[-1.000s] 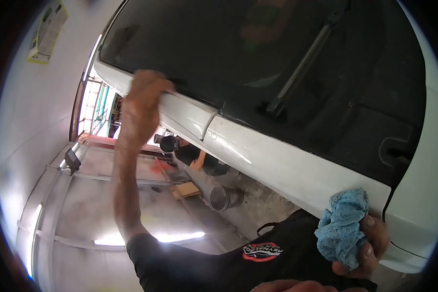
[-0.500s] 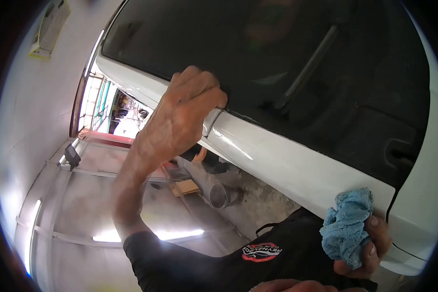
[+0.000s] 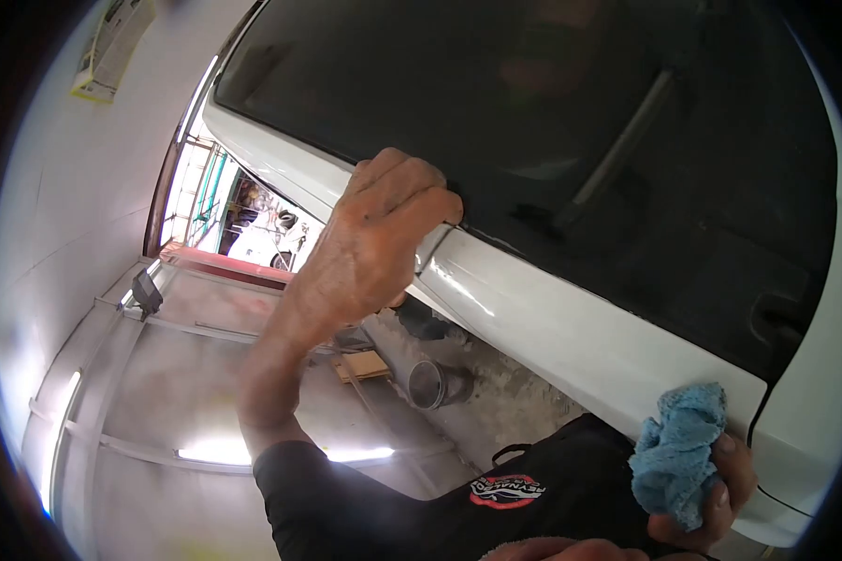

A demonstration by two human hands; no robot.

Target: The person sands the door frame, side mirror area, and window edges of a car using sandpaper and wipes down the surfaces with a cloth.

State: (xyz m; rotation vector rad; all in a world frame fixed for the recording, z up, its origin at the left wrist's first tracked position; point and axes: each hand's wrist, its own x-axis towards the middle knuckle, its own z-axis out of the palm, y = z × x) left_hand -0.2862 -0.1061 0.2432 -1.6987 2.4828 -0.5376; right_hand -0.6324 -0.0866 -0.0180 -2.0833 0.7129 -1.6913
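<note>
My left hand (image 3: 384,224) is closed, its fingers curled and pressed at the edge where the dark rear window (image 3: 496,140) meets the white vehicle panel (image 3: 571,327). Whatever its fingertips may hold is hidden. On the right, my right hand (image 3: 725,496) grips a crumpled blue cloth (image 3: 680,453) beside the panel's lower corner. A seam in the white panel lies just right of my left hand. The wiper (image 3: 624,140) rests across the dark glass.
Behind my left arm are a bucket (image 3: 440,384), a brown board (image 3: 362,366) and a dark lamp (image 3: 146,293). A bright opening (image 3: 196,192) is at the left, with a motorcycle (image 3: 276,245) beyond. Paper (image 3: 112,51) hangs on the pale wall.
My left hand has moved right along the panel edge to the seam. The view has shifted slightly, and the person behind is now mostly hidden by my arm. My right hand still holds the cloth.
</note>
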